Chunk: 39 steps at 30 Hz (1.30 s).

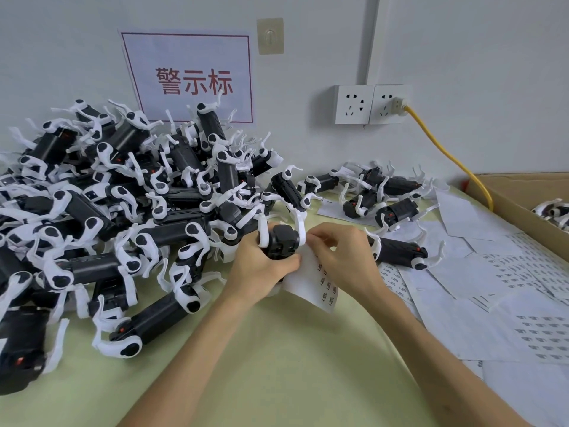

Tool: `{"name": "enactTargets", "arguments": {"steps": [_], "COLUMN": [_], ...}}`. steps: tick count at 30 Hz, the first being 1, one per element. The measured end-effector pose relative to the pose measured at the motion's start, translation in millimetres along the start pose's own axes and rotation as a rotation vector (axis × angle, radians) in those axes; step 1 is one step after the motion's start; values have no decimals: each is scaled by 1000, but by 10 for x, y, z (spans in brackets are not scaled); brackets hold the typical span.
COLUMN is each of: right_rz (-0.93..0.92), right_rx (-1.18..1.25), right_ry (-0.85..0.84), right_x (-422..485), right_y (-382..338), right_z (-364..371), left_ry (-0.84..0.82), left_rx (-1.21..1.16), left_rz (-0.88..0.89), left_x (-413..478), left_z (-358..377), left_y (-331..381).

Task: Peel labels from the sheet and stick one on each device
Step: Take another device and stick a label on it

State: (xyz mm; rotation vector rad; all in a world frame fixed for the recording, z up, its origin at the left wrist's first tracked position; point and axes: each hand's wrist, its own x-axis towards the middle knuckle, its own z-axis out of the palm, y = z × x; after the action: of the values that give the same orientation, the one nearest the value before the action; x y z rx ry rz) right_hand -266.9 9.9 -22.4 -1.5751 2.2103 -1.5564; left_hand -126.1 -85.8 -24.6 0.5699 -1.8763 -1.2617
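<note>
Gripping the device: the left hand (261,268) has its fingers curled round a black device (281,241) with white arms, held just above the table (277,365) at the edge of the pile.
Label strip: a narrow label strip (320,283) hangs between the two hands, its top edge against the device.
Right hand: the right hand (335,257) pinches the strip's top edge with bent fingertips, right at the device. Whether a peeled label sits between them I cannot tell.
Pile: a heap of like devices (123,195) fills the table's left side.
Loose sheets: loose sheets (523,272) of labels lie spread to the right, with a few devices (397,211) on and beside them.
Cardboard box: a cardboard box (508,192) at the far right holds more.
Wall: a yellow cable (446,152) is plugged into the socket (389,104).
</note>
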Motion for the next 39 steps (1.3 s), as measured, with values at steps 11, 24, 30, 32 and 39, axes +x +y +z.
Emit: {"name": "enactTargets", "arguments": {"steps": [11,24,30,32,39], "right_rz": [-31,-28,-6,2,26], "right_rx": [9,13,49,33,71], "right_ry": [-22,-86,-98,-72,-139], "right_x": [-4,6,14,16,-4], "right_y": [-40,-11,7,8,-29], "right_z": [-43,-51,-69,-68,-28], "left_ry": [6,-4,3,-14,-14], "left_rx": [13,22,8,23,35], "left_rz": [3,27,-3,12,3], "left_x": [4,-3,17,21,37], "left_z": [-21,-17,-42,-38,-77], "left_y": [10,19,6,14,6]}}
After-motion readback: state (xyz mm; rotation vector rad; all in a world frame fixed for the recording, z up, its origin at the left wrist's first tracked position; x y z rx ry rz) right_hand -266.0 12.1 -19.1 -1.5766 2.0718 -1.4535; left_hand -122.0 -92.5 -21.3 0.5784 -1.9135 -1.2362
